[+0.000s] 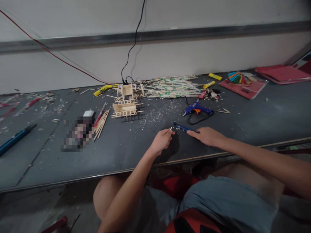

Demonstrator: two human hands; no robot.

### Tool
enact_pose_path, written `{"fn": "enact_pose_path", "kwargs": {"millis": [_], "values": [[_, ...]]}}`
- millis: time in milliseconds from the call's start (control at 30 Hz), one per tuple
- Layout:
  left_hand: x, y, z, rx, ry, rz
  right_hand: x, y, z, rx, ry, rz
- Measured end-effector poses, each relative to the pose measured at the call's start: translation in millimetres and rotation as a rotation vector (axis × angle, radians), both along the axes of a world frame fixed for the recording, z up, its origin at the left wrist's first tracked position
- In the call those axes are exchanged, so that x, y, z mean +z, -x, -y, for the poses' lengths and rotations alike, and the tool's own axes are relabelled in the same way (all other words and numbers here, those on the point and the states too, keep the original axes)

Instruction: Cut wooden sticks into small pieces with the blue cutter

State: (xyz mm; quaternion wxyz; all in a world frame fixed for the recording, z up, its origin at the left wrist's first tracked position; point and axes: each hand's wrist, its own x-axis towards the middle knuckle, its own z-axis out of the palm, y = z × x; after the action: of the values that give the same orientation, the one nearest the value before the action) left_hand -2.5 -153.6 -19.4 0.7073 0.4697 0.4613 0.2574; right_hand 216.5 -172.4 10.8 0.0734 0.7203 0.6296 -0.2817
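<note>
My left hand point(161, 141) rests on the dark table point(126, 152), fingers pinched round a few short wooden sticks point(170, 129) whose tips poke out. My right hand point(206, 135) lies just to the right, fingers on the handle of a blue cutter point(182, 127) that points towards the sticks. A blue glue gun point(196, 108) with a black cord lies behind the right hand. Further back left stand small stick-built frames point(126, 108).
A bundle of long sticks point(102, 123) lies left of the frames, a heap of wrapped sticks point(173, 86) at the back. A blue pen point(14, 139) lies far left, red folders point(282, 73) and coloured sticks point(235, 77) far right. Wood scraps litter the table.
</note>
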Motion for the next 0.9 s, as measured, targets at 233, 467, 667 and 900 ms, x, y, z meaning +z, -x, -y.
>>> {"fn": "enact_pose_path", "kwargs": {"millis": [233,467,667,900], "values": [[-2.6,1,3,0.027,-0.037,0.000,-8.9,-19,4,-0.198,0.108,-0.281],[0.0,0,7,0.040,-0.066,0.108,-0.8,-18,11,-0.158,0.005,-0.395],[-0.5,-3,14,0.034,-0.188,0.119,15.7,9,22,-0.062,-0.184,-0.345],[-4.0,-2,15,0.060,-0.269,0.082,15.3,35,33,-0.033,-0.307,-0.331]]}}
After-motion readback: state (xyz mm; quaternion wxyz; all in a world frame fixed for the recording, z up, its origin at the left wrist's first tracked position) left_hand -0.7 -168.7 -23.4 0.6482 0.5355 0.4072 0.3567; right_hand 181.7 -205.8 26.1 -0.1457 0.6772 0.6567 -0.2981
